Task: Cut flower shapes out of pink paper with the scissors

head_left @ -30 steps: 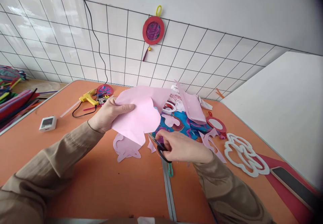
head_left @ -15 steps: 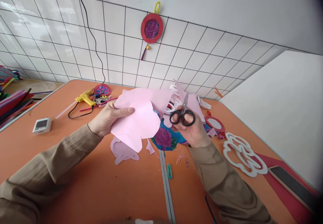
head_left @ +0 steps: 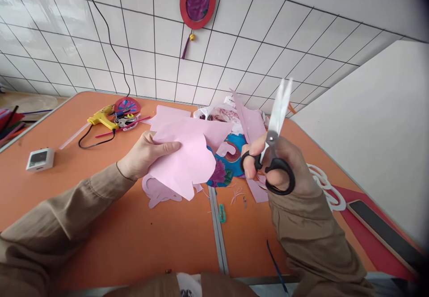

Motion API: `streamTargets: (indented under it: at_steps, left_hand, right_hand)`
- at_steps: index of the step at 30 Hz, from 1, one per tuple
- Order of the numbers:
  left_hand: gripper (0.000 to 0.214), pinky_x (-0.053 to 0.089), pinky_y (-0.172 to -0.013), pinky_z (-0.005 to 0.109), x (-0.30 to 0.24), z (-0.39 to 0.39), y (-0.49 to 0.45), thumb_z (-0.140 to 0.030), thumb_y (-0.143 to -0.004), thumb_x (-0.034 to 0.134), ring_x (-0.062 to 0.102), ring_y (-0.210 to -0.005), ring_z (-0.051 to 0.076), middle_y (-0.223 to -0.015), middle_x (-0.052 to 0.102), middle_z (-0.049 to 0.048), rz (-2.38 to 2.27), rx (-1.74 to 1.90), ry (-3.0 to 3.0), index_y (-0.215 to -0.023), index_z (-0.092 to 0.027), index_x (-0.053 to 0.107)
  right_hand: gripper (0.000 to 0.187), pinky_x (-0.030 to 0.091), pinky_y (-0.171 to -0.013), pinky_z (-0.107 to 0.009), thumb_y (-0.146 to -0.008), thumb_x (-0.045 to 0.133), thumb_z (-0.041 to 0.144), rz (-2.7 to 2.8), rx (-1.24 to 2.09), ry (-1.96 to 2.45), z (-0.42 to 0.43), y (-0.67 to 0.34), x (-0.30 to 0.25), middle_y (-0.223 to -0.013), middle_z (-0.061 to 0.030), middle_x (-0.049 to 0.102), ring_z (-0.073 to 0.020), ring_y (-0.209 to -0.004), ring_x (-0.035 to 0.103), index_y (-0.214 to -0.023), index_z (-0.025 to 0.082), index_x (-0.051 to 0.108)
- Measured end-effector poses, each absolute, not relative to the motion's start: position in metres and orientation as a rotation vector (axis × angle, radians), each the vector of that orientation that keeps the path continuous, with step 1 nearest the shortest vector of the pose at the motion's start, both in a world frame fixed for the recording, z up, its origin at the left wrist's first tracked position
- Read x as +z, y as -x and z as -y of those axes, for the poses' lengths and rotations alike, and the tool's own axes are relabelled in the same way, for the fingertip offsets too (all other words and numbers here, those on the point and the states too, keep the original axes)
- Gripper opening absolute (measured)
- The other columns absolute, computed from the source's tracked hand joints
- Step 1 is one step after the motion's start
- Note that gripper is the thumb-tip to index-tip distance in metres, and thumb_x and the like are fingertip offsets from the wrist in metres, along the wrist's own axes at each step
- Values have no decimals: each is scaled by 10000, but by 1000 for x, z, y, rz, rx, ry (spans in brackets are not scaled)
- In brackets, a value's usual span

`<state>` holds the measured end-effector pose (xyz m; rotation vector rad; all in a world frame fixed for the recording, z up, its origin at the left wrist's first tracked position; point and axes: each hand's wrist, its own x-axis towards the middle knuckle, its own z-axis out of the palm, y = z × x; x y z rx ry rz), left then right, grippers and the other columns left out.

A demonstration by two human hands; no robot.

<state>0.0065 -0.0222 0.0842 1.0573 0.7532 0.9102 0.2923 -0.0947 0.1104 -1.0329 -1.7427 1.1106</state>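
My left hand (head_left: 147,155) pinches a sheet of pink paper (head_left: 187,163) at its left side, thumb on top. The sheet's right edge is cut in a wavy, rounded outline, and it is held above the table. Black-handled scissors (head_left: 273,140) are in my right hand (head_left: 295,163), fingers through the loops, blades pointing up and slightly apart. The blades are away from the paper, to its right. Beneath and behind the sheet lie a blue floral fabric piece (head_left: 219,172) and cut pink paper scraps (head_left: 161,192).
A yellow glue gun (head_left: 103,119) with its cord lies at the back left, near a white box-shaped device (head_left: 40,159). A green clip (head_left: 222,213) sits by the table's seam. White cloud-shaped cutouts (head_left: 330,190) and a phone (head_left: 378,234) are at right. A round red ornament (head_left: 197,2) hangs on the tiled wall.
My right hand has moved right and closer to me with the scissors, away from the paper, and the blades have parted slightly. My left hand keeps its hold on the sheet. The view has tilted down.
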Motion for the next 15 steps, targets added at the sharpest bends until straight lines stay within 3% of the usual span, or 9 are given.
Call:
streamTargets:
  at_steps: [3,6,12,15]
  left_hand:
    - [247,621,-579,295,83,23,-6,-299,-671,884,755,-689,243,-836,801,69,-739,915,-1073,-864,-176,790]
    - [247,622,-574,297,83,23,-6,-303,-673,883,754,-686,246,-834,801,77,-745,918,-1047,-861,-172,791]
    - [281,635,-635,326,85,24,-9,-280,-665,886,763,-748,265,-902,807,89,-725,941,-951,-909,-177,793]
    - [244,634,-617,308,87,25,-9,-259,-663,888,759,-708,246,-859,806,83,-705,941,-893,-870,-172,792]
  right_hand:
    - [353,506,-597,-379,-749,806,475,1716,1045,951,100,-288,110,-795,-51,698,-228,-675,633,-943,308,563]
    - [311,539,-647,-408,-753,818,423,1743,1059,917,103,-283,109,-825,-64,721,-248,-749,676,-932,308,592]
    - [483,452,-576,-375,-733,718,669,1797,1156,899,94,-283,115,-696,-37,586,-195,-603,536,-1000,272,652]
    - [526,397,-503,-327,-727,702,691,1818,1226,930,89,-287,114,-631,-26,567,-167,-530,489,-985,234,667]
